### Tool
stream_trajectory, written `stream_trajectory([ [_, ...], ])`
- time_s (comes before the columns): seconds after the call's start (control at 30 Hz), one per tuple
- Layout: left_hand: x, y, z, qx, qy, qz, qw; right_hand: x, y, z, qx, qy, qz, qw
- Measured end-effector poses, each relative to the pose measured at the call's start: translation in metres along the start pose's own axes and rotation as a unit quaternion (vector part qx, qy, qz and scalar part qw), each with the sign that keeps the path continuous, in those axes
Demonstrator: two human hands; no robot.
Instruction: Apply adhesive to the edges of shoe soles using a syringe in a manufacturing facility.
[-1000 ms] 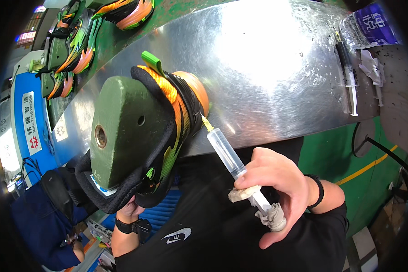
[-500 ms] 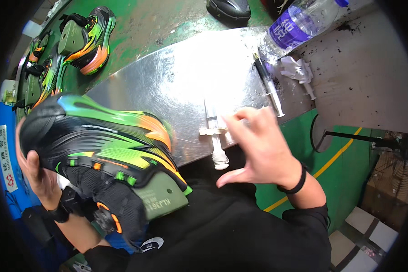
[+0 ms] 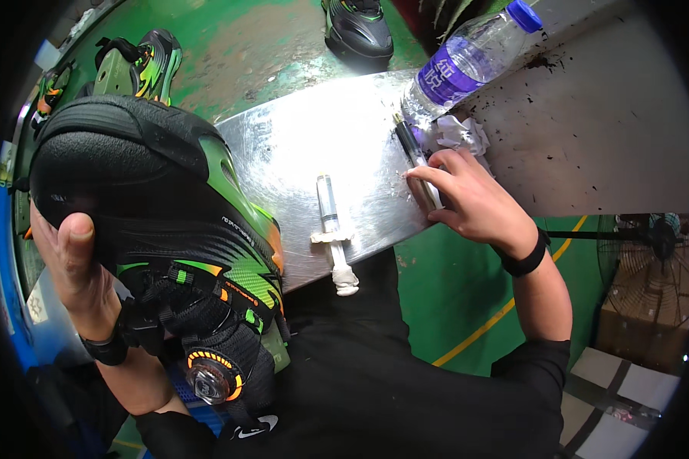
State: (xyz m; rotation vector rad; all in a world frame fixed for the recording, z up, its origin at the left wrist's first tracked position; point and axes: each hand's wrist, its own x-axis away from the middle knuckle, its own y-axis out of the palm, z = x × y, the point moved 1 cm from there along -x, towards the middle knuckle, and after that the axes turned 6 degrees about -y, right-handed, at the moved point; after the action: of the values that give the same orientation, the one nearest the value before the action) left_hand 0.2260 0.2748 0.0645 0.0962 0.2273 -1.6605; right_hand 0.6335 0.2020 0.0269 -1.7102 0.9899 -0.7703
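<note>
My left hand [image 3: 76, 264] grips a black, green and orange sneaker [image 3: 153, 183] by its toe, thumb on the near side. A round dial [image 3: 210, 381] and straps show on the shoe's upper, and a green block inside it is mostly hidden. Over at the metal plate's right side, my right hand [image 3: 482, 200] closes its fingers round a syringe with dark contents [image 3: 409, 142], which lies slanted; its lower part is partly covered by the fingers. Between my hands a second, clear syringe [image 3: 328, 200] rests on the plate, its white-wrapped plunger end over the near edge.
Beside the dark syringe lies a clear bottle [image 3: 453, 75] with a purple label, next to crumpled white material [image 3: 465, 136]. The shiny metal plate [image 3: 264, 138] sits on a green bench. More sneakers [image 3: 122, 70] stand at far left, another shoe [image 3: 358, 34] at the back. A fan [image 3: 654, 264] is at right.
My right hand has moved right and away from the clear syringe to the dark one and closed on it. The sneaker in my left hand has tilted, bringing its black toe and dial round.
</note>
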Motion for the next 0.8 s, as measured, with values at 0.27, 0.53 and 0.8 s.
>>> stream_trajectory([
  [0.27,0.013,0.001,-0.003,0.044,-0.020,0.010,0.999,0.039,-0.005,-0.024,-0.110,0.009,0.036,0.993],
  [0.53,0.013,-0.011,-0.011,0.022,-0.016,0.006,1.000,0.056,0.000,-0.027,-0.158,0.022,-0.028,0.987],
  [0.8,0.019,-0.004,-0.031,0.130,-0.043,-0.030,0.990,0.070,0.005,-0.021,-0.278,0.035,0.048,0.959],
])
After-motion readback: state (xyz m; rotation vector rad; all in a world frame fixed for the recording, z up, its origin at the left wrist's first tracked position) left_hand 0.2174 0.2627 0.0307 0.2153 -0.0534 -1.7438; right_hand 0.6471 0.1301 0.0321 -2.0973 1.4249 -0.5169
